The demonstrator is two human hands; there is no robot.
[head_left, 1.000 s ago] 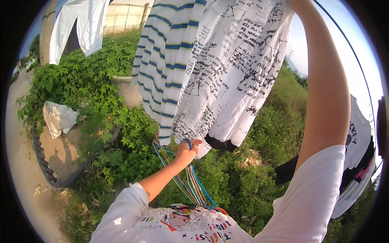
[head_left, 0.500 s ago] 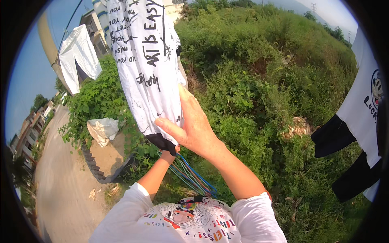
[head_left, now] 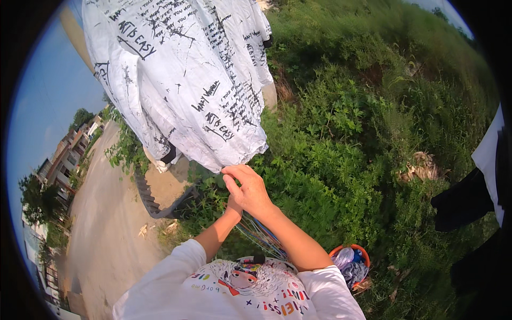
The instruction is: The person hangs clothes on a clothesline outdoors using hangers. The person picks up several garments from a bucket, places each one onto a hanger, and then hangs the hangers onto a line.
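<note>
Head: shirt (head_left: 181, 90) above right fingers (head_left: 241, 172)

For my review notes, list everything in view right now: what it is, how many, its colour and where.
Printed garment: 1, white with black markings and dark cuffs, upper centre-left
Thin hangers: several, blue and paler, below the hands
Basket: 1, orange, lower right
Clothes: several, mixed, in the basket
Clothing: count unclear, black and white, right edge
Plants: many, green, centre to right
Dry heap: 1, tan, right
Ribbed edging: 1, dark grey, left of centre
Road: 1, pale brown, left
Buildings: several, pale and brownish, far left
Pole: 1, tan, upper left
Worn T-shirt: 1, white with colourful print, bottom
Right hand: 1, at the garment's hem
Left hand: 1, mostly hidden behind the right
</note>
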